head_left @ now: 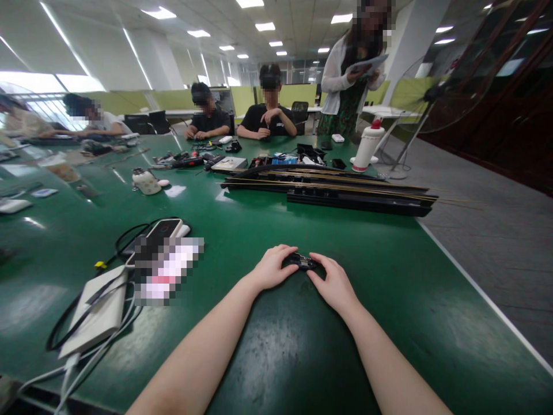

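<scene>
A small black part with metallic bits on top (304,262) lies low over the green table (268,357), between my two hands; its exact kind is too small to tell. My left hand (274,267) has its thumb and fingers closed on the part's left end. From the other side, my right hand (332,279) grips the right end between thumb and fingertips. Whether the part rests on the tabletop or is held just above it, I cannot tell.
Left of my arms are a white power bank (97,311) with cables and a blurred-out phone (168,271). Ahead lie long black rails (358,199) with thin rods, a white bottle (368,148) and a jar (146,181). Several people sit across; one person (352,75) stands.
</scene>
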`<state>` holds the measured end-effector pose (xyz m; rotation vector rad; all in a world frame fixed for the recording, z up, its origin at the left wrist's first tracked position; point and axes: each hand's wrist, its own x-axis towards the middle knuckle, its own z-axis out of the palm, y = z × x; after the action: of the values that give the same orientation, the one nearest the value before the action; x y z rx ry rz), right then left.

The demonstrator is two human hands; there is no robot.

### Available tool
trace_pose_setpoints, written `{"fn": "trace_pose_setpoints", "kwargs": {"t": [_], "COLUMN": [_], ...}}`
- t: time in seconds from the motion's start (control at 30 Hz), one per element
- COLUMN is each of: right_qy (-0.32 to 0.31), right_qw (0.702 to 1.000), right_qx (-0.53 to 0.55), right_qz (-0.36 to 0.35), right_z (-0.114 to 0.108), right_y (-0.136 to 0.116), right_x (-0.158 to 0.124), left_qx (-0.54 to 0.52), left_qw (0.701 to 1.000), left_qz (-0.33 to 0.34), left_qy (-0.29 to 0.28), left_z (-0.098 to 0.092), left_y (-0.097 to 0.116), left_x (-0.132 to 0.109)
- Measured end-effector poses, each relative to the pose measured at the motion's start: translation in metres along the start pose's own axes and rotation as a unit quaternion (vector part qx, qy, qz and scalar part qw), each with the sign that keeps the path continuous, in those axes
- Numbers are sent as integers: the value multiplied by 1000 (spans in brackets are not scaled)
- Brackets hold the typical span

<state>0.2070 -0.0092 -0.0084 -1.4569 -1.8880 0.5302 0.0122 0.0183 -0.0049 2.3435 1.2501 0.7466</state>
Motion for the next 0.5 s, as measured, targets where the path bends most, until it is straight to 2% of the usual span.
{"fn": "trace_pose_setpoints", "kwargs": {"t": [0.5], "right_qy": [5], "right_qw": [1000], "right_qx": [13], "right_qz": [7], "right_z": [-1], "right_y": [0], "right_x": [0], "left_qx": [7], "left_qw": [1000], "left_qz": [-6], "left_qy": [-2], "left_z": [2], "left_y": [-1], "left_x": [0]}}
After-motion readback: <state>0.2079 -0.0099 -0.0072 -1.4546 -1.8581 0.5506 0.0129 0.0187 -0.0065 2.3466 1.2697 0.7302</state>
